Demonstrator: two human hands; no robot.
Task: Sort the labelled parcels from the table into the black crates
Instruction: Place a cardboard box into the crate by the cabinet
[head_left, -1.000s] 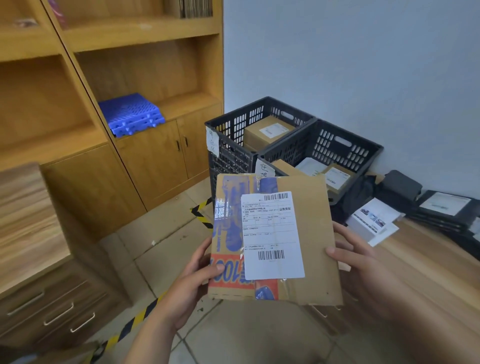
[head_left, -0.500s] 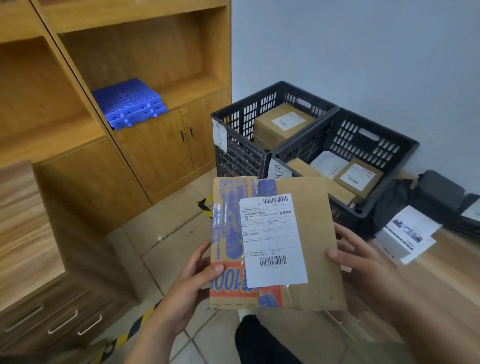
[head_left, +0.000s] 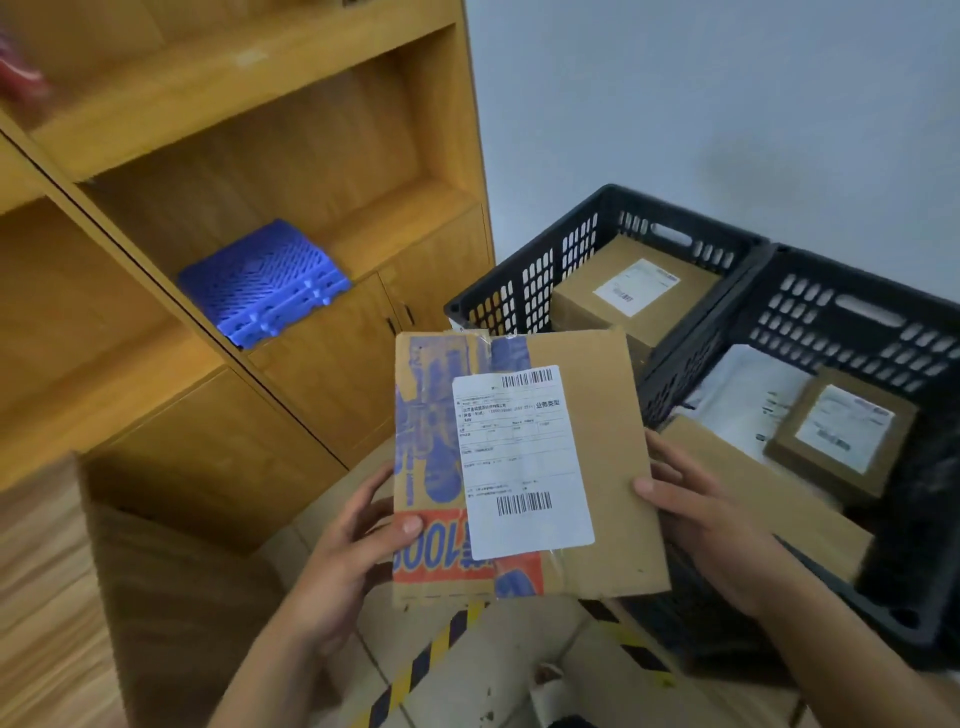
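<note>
The left hand (head_left: 353, 551) and right hand (head_left: 701, 514) pinch a flat brown parcel (head_left: 524, 462) by its sides, in front of two black crates (head_left: 810, 312). It has a white label (head_left: 519, 457) and blue-and-orange tape.

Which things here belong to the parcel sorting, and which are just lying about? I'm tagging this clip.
Belongs to the job:
- flat brown cardboard parcel with white label, gripped by left hand and right hand
- left black slotted plastic crate
- right black slotted plastic crate
- labelled brown boxes already inside

Lying about:
- blue plastic grid tiles on the wooden shelf unit
- yellow-black floor tape
</note>
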